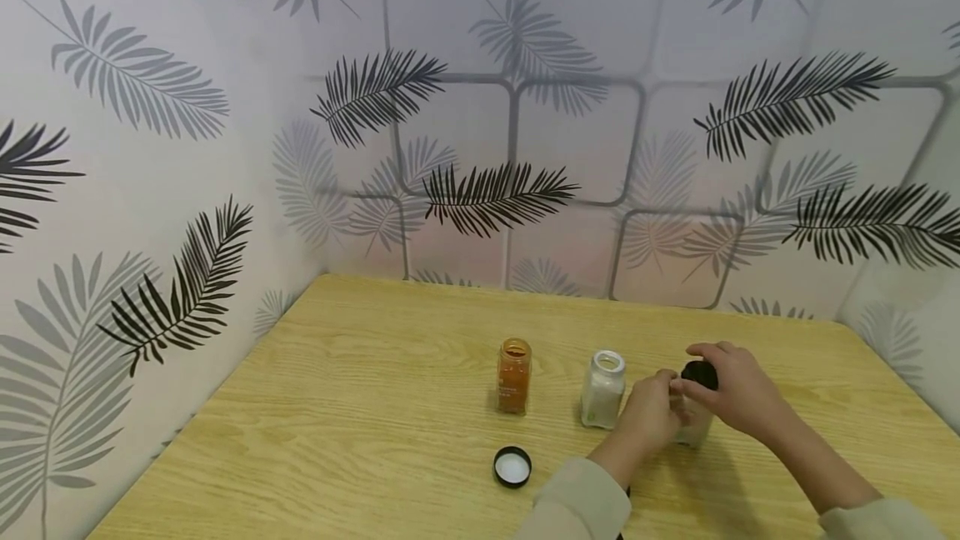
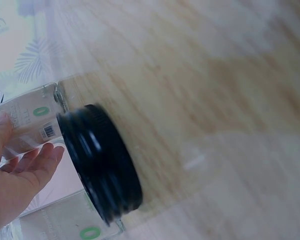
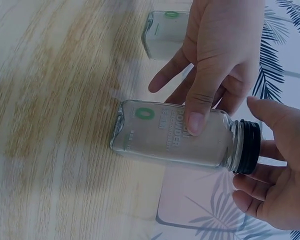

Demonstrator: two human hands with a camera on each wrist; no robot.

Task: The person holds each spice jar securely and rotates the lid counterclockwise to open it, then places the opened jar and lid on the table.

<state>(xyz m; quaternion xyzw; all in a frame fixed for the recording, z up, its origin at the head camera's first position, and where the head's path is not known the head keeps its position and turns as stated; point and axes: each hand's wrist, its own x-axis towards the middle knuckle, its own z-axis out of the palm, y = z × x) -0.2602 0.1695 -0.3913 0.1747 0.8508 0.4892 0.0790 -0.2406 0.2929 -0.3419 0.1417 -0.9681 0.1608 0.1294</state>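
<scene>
A clear square jar [image 3: 175,132] of pale powder stands at the table's right side, topped by a black lid [image 1: 701,373]. Low around its body, my left hand [image 1: 651,417] grips the glass, thumb laid across the printed label. My right hand [image 1: 742,390] holds the lid from above between thumb and fingers; in the right wrist view the fingertips [image 3: 245,200] are at its lower rim. Just left of the hands stands a lidless jar [image 1: 602,390] of whitish powder. Another lidless jar [image 1: 513,377], filled with orange-red powder, is farther left.
A black lid [image 1: 512,468] lies with its white inside up, in front of the orange-red jar. Another black lid [image 2: 100,162] looms close in the left wrist view; the left sleeve mostly covers that spot in the head view. Leaf-patterned walls [image 1: 450,132] border the wooden table [image 1: 337,407].
</scene>
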